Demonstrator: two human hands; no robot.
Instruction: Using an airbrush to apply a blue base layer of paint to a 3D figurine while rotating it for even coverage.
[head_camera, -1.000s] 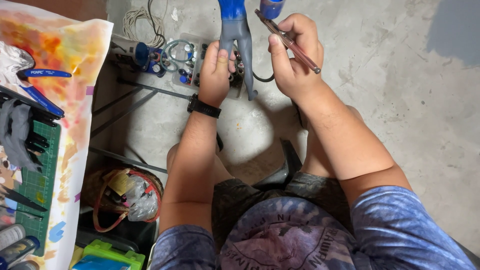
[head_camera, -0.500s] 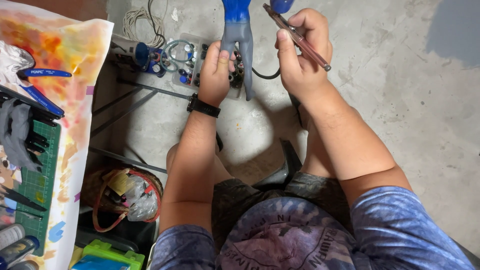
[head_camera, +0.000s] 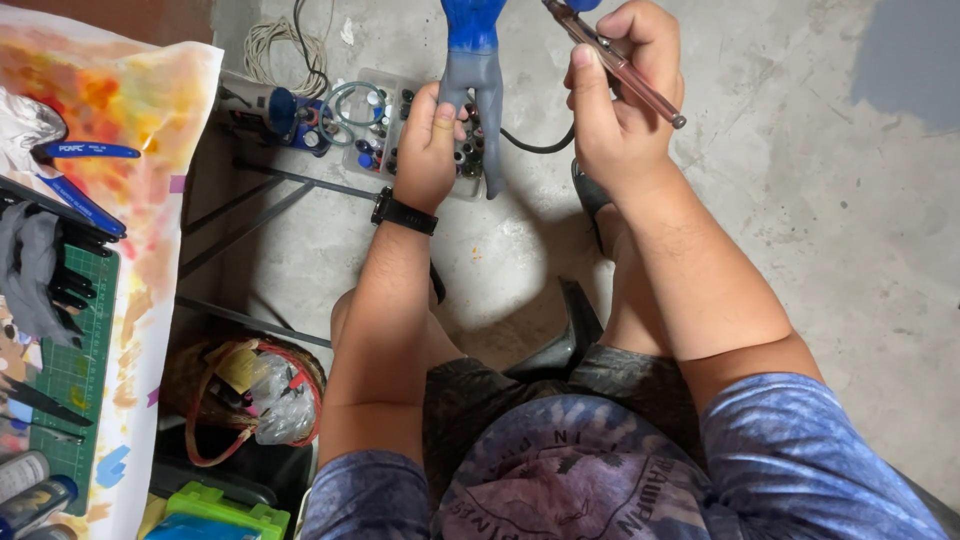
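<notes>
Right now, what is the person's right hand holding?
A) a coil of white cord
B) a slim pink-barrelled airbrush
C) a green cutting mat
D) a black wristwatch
B: the right hand grips a slim airbrush with a pink barrel, while the left hand holds a blue and grey figure part.

Matt grey-blue plastic figure (head_camera: 472, 60), glossy metal airbrush (head_camera: 615, 65), rough concrete floor (head_camera: 820, 200).
</notes>
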